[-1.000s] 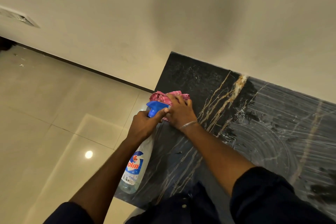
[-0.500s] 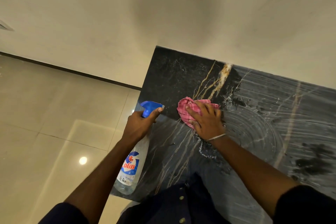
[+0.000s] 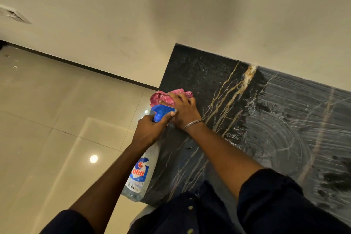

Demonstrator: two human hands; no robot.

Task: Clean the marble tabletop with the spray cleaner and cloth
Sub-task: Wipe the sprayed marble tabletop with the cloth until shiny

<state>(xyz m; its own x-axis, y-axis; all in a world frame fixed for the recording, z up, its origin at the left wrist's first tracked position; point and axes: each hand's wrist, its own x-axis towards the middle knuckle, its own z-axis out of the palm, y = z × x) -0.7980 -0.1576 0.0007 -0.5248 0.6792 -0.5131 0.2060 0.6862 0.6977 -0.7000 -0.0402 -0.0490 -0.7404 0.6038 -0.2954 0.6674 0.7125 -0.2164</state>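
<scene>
Pink cloth under flat right hand; left hand grips spray bottle (tabletop edge).

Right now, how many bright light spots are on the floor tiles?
2. A large spot lies left of the spray bottle; a smaller spot sits left of its blue nozzle. More may be hidden.

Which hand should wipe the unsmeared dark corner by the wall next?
Right. The right hand presses the pink cloth onto the marble tabletop at its left edge, right beside that corner. The left hand grips the spray bottle, so wiping with it looks awkward.
</scene>
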